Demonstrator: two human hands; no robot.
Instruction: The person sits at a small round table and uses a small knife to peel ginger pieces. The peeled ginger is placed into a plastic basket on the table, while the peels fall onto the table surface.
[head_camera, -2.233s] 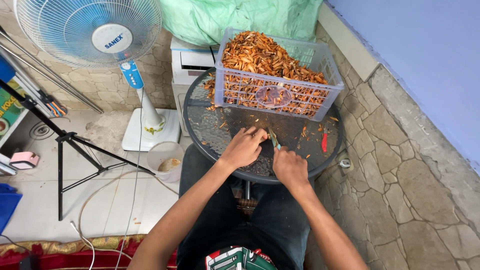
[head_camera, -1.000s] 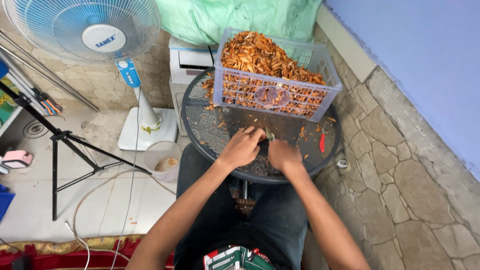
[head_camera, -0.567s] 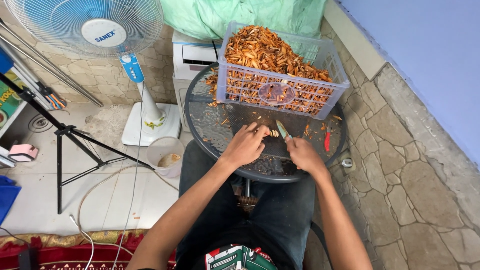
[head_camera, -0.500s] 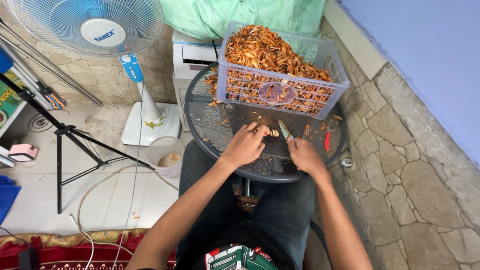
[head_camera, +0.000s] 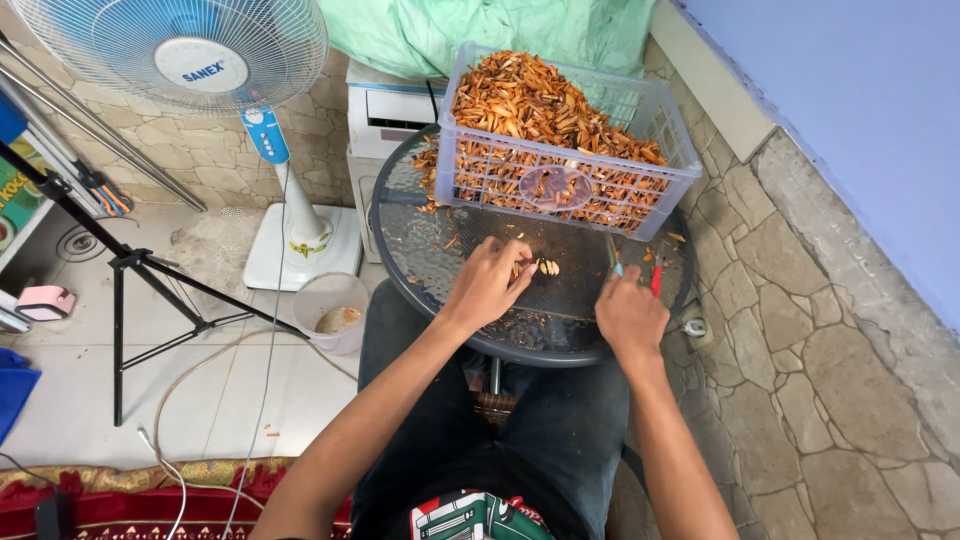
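My right hand (head_camera: 630, 318) is closed around one small knife (head_camera: 612, 254), blade pointing far. Left of it, my left hand (head_camera: 487, 283) rests on the round dark table (head_camera: 420, 250), fingers curled at two pale kernels (head_camera: 548, 267), just touching them. Farther off stands one slatted plastic crate (head_camera: 570, 190), heaped with orange-brown husks (head_camera: 520, 100).

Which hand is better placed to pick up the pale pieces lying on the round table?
Left. The left hand has fingertips right beside the pale pieces; the right hand is farther off, gripping a small tool.
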